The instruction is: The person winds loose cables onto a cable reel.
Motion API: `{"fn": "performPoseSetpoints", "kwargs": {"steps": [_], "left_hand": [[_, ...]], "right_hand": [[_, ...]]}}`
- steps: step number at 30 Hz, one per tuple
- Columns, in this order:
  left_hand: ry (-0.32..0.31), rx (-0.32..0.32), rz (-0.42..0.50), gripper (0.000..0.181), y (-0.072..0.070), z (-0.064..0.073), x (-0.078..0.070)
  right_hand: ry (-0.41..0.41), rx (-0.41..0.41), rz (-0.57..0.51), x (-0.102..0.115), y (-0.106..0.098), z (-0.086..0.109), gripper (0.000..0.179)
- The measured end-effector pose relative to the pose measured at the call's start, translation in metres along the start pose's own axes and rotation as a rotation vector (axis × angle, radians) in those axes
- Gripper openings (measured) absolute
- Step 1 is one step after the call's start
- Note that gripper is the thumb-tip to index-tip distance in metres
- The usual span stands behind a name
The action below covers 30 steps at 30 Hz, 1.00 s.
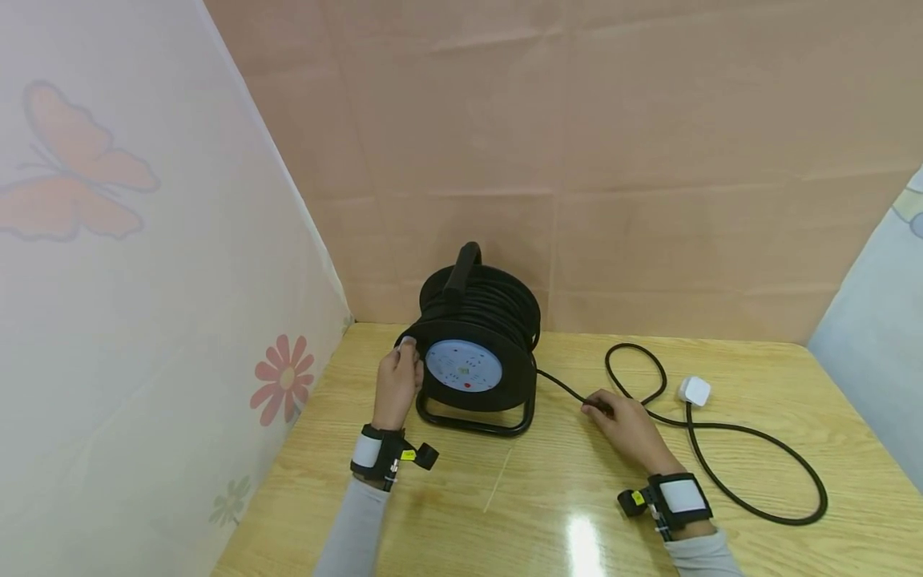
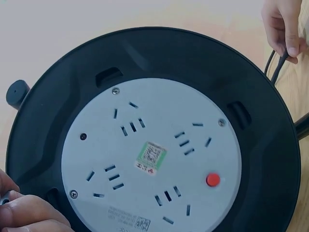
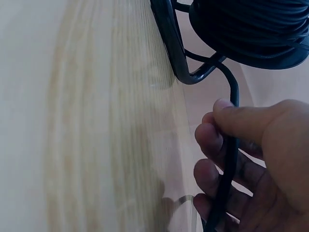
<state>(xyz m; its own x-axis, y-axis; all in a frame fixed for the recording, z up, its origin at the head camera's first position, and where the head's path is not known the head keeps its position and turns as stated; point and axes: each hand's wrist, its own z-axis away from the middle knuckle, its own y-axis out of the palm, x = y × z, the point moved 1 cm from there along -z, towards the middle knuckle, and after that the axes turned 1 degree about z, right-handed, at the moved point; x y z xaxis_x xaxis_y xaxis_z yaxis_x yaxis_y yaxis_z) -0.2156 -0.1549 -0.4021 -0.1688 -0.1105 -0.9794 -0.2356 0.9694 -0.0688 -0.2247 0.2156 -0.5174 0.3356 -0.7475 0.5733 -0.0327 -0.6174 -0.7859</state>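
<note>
A black cable reel [image 1: 515, 377] stands upright on its tubular foot, wound with black cable, its pale round socket panel [image 2: 159, 116] facing the person. At the left edge of that front disc, my left hand [image 1: 398, 385] curls its fingers round a small knob, mostly hidden by them; a greyish bit shows between the fingers. To the right of the reel, my right hand [image 1: 623, 429] pinches the black cable [image 3: 231, 164] between thumb and fingers. From there the cable runs up to the reel. A red button [image 2: 213, 180] sits on the panel.
The cable's loose end lies in loops [image 1: 793, 461] on the wooden table [image 1: 447, 513], right of the right hand. Its white plug [image 1: 695, 390] rests among them. A brown backdrop [image 1: 649, 160] rises behind the reel, and a patterned wall covering [image 1: 180, 280] stands at left.
</note>
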Motion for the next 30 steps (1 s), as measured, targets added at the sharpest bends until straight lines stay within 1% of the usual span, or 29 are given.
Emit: {"fn": "performPoseSetpoints", "kwargs": {"steps": [5,10,11,15,17,18,20,25,28,30], "left_hand": [[0.046,0.006,0.001,0.049,0.004,0.002,-0.003],[0.062,0.014,-0.016,0.049,0.007,0.002,-0.008],[0.060,0.020,-0.028,0.049,0.007,0.005,-0.014],[0.078,0.033,-0.054,0.050,0.008,0.005,-0.017],[0.082,0.040,-0.062,0.050,0.009,0.004,-0.018],[0.089,0.040,-0.059,0.051,0.009,0.002,-0.014],[0.091,0.046,-0.058,0.051,0.009,0.002,-0.014],[0.080,0.046,-0.061,0.051,0.011,0.002,-0.016],[0.080,0.046,-0.059,0.051,0.012,0.003,-0.016],[0.089,0.052,-0.051,0.051,0.013,0.003,-0.016]], "right_hand": [[-0.024,0.007,-0.016,-0.001,0.001,0.000,0.015],[-0.042,0.014,-0.028,-0.002,0.002,-0.001,0.015],[-0.048,0.017,-0.026,-0.002,0.002,-0.001,0.015],[-0.082,0.012,-0.010,-0.001,0.002,-0.002,0.015],[-0.105,-0.001,0.012,-0.001,0.002,-0.003,0.015],[-0.115,-0.008,0.022,-0.001,0.002,-0.003,0.015],[-0.137,-0.027,0.043,-0.001,0.003,-0.003,0.014],[-0.203,-0.127,0.133,-0.002,0.004,-0.003,0.011],[-0.193,-0.159,0.164,-0.002,0.004,-0.002,0.012],[-0.160,-0.143,0.154,-0.002,0.005,-0.001,0.013]]}}
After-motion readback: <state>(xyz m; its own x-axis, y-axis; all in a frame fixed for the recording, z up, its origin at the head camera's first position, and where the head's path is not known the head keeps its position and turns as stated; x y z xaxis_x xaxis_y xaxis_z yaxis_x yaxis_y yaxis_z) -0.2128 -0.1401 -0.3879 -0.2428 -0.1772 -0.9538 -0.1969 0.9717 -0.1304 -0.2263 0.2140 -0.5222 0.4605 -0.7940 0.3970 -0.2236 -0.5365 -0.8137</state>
